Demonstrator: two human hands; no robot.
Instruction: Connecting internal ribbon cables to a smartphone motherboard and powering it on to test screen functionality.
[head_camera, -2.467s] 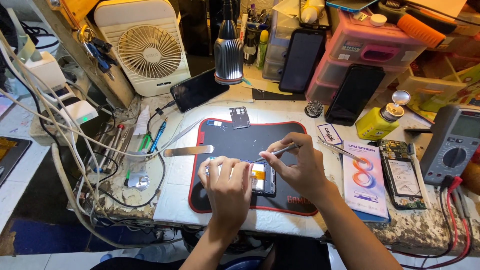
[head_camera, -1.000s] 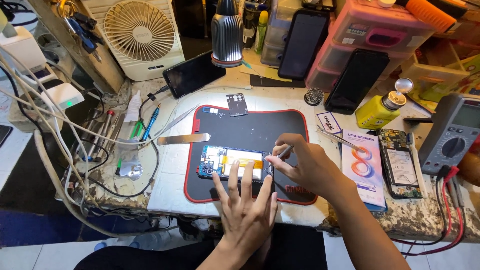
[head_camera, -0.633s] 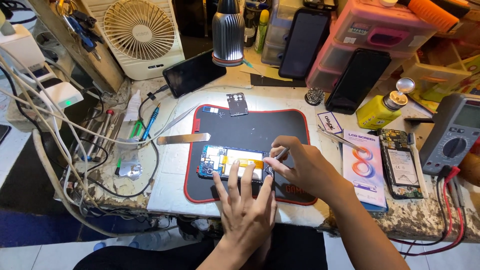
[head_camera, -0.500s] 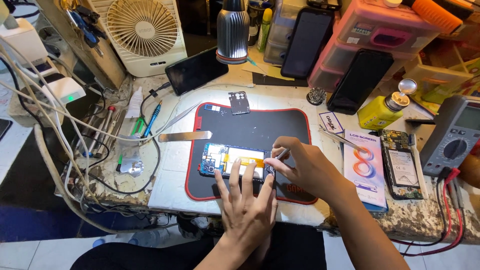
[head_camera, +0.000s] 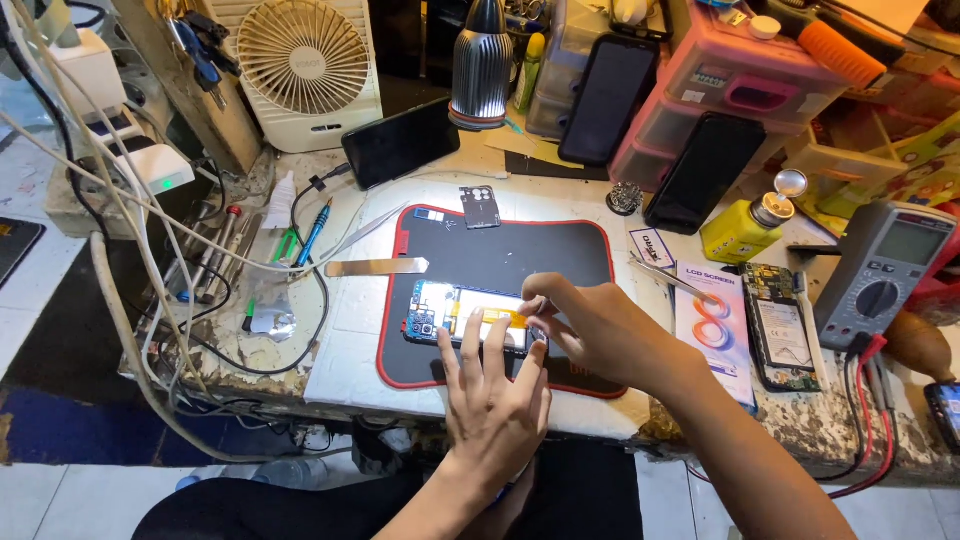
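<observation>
Both hands work the opened phone: left hand spread, right hand pinching.

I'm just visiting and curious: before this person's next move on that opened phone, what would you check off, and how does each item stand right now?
1. Opened phone lies flat on the black mat: ok.
2. Left hand steadies the phone, fingers spread on its lower edge: ok.
3. Right hand is pinched at the phone's right end; whether it holds a tool or part: cannot tell.
4. Small camera cover plate rests on the mat, away from both hands: ok.
5. Tweezers lie within reach to the right of the mat: ok.
6. Lamp lights the mat: ok.
</observation>
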